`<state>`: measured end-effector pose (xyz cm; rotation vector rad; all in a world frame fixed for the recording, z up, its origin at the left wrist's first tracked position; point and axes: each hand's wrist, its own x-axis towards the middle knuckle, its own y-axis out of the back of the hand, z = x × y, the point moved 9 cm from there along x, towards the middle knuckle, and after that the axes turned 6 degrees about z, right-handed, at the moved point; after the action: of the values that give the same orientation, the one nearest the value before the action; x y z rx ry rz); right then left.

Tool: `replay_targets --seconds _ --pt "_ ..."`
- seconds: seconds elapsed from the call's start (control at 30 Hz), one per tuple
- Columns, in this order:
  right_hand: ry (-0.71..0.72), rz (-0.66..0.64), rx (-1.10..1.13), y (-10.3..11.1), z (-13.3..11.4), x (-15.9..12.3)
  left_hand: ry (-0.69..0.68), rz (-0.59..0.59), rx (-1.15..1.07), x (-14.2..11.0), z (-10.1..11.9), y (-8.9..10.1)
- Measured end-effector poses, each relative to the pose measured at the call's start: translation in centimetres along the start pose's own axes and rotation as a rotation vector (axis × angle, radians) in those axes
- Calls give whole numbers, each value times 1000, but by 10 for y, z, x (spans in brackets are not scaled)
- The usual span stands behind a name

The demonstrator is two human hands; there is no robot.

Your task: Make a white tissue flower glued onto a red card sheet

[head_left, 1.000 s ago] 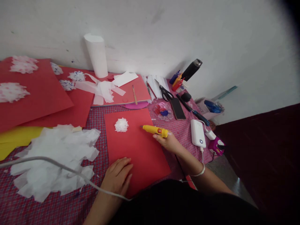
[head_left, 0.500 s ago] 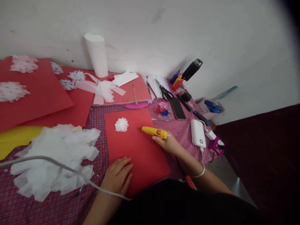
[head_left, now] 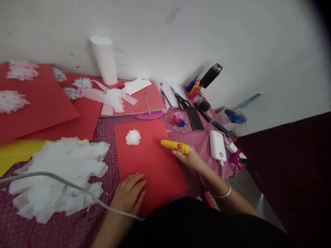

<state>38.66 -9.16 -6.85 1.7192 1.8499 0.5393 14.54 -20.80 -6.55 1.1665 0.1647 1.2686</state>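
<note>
A sheet of red paper (head_left: 152, 172) lies on the checked cloth in front of me. Near its upper left sits a small white tissue-paper puff (head_left: 133, 137). My right hand (head_left: 190, 157) grips a yellow glue gun (head_left: 172, 145) over the sheet's right side, its nozzle pointing left. Just off the tip, a faint ring of glue (head_left: 155, 140) shows on the paper. My left hand (head_left: 129, 193) rests flat on the sheet's lower left edge, fingers extended and holding nothing. A white cable (head_left: 85, 190) runs across my left wrist.
White tissue pieces (head_left: 57, 175) are heaped at left, below red sheets (head_left: 33, 110) bearing puffs. Behind are a white paper roll (head_left: 104, 62) and a craft knife (head_left: 147, 103). To the right lie scissors (head_left: 182, 101), a phone (head_left: 195, 119), a paint palette (head_left: 179, 121) and a power bank (head_left: 217, 145).
My right hand has drawn the glue gun slightly to the right, away from the glue ring, which now shows more clearly. My left hand stays in place on the paper.
</note>
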Motion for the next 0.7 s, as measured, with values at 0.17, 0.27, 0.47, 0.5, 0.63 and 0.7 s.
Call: replay_targets --seconds 0.17,0.27,0.47,0.5,0.63,0.7 --pt "-1 25 1 3 -2 3 4 2 -5 0 0 1" --pt "24 32 -6 4 -7 2 -7 2 -2 1 1 1" --pt "53 38 -30 5 -9 2 -3 7 -1 1 -1 0" --pt "51 37 -28 5 -8 3 -3 11 -7 1 -1 0" --pt "30 36 -30 2 -4 4 14 8 -20 -1 -3 -1" --pt "22 33 -20 1 -3 4 1 12 -5 -1 -2 -1"
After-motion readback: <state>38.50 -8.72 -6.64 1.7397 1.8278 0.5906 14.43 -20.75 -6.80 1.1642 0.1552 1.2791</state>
